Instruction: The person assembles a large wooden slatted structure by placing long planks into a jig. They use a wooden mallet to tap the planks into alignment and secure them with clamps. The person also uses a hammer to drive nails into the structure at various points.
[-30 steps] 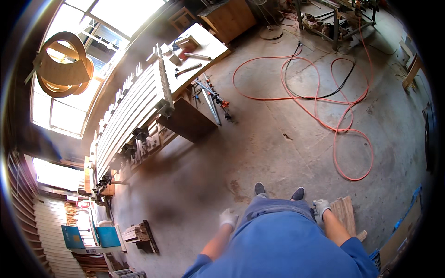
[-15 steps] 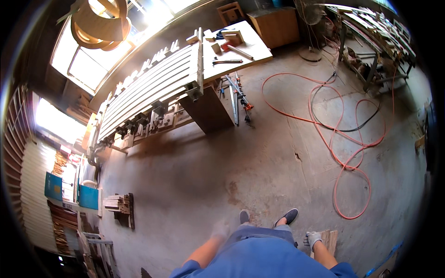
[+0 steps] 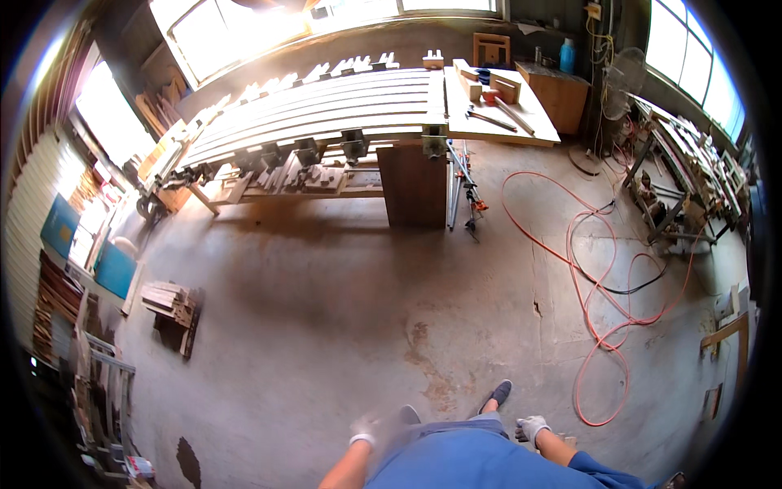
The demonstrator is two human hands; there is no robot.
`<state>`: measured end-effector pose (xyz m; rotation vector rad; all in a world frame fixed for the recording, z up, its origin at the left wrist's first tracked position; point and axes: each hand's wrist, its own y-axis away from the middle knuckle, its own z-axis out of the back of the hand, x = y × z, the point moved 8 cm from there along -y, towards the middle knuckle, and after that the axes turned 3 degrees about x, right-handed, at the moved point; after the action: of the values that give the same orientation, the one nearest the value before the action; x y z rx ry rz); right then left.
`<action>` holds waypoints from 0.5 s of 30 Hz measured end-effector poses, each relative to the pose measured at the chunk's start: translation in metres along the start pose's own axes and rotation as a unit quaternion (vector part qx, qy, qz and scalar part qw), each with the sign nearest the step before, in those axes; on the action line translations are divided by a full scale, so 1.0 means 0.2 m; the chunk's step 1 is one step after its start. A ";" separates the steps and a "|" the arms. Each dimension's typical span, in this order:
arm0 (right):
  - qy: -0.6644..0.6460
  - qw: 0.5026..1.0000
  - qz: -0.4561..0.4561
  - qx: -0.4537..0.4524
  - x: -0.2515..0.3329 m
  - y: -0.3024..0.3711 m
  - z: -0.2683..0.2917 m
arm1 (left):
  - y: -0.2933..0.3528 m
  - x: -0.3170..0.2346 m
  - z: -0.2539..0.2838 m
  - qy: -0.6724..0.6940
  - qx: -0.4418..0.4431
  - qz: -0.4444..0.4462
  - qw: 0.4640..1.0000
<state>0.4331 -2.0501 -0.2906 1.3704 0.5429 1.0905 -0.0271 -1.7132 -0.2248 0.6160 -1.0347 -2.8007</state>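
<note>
My left hand (image 3: 366, 425), in a pale glove, hangs low in front of my body; motion smears its fingers. My right hand (image 3: 532, 428), gloved too, is at my other side with its fingers curled in, and nothing shows in it. A bit of pale wood (image 3: 564, 441) peeks out behind my right forearm, mostly hidden. Both hands are well away from the long bench ahead, where pale wooden strips (image 3: 326, 104) lie side by side between dark clamps (image 3: 354, 145). On the board (image 3: 533, 102) at its right end lie a red-headed hammer (image 3: 515, 116), a dark-handled tool (image 3: 491, 120) and wood blocks (image 3: 505, 85).
An orange hose (image 3: 580, 383) loops over the floor to the right. Bar clamps (image 3: 456, 187) lean by the bench end. A stack of wood (image 3: 169, 300) stands at left, near a blue panel (image 3: 118, 269). A cluttered metal rack (image 3: 648, 187) is at far right.
My view has swung, so the bench now lies more squarely ahead. My feet have shifted in a step. The wood by my right hand is now mostly behind my forearm.
</note>
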 end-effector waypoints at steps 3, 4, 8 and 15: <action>0.084 0.996 0.028 0.012 0.26 0.17 -0.21 | -0.17 0.64 -0.25 -0.273 0.118 -0.020 0.954; 0.088 0.995 0.034 0.010 0.32 0.21 -0.26 | -0.08 0.68 -0.25 -0.402 0.185 -0.065 0.894; 0.123 0.991 0.051 0.020 0.47 0.22 -0.38 | -0.09 1.21 -0.38 -0.342 0.201 0.025 0.918; 0.213 0.976 0.021 0.036 0.62 0.20 -0.46 | -0.11 1.24 -0.64 -0.271 0.172 0.064 0.945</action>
<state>0.3988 -1.9050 -0.2351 1.2161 0.8731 1.4227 -0.2021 -1.8291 -0.4104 -0.2275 -1.6060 -2.7463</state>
